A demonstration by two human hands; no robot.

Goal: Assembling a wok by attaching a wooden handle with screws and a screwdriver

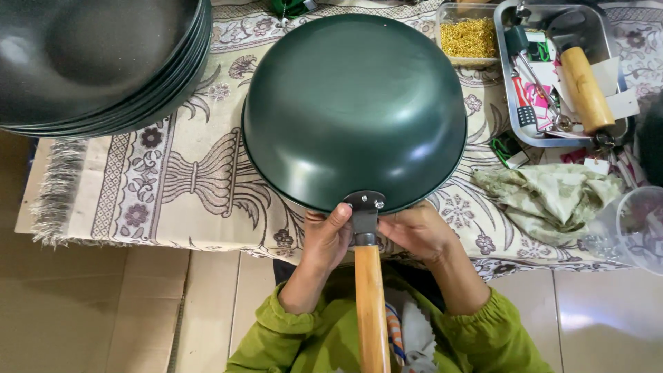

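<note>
A dark green wok (353,107) lies upside down on a patterned cloth (173,173), its round bottom facing up. A metal bracket (364,205) with screws joins its near rim to a long wooden handle (371,311) that points toward me. My left hand (324,238) grips the bracket and rim from the left, thumb on the metal. On the other side, my right hand (418,231) holds the rim and bracket with its fingers curled underneath. Green sleeves cover both forearms.
A stack of dark woks (97,62) fills the top left. At the top right sit a metal tray (615,41) of tools with a wooden-handled one (585,88) and a clear box of gold screws (469,36). A crumpled cloth (549,197) and clear container (632,228) lie right.
</note>
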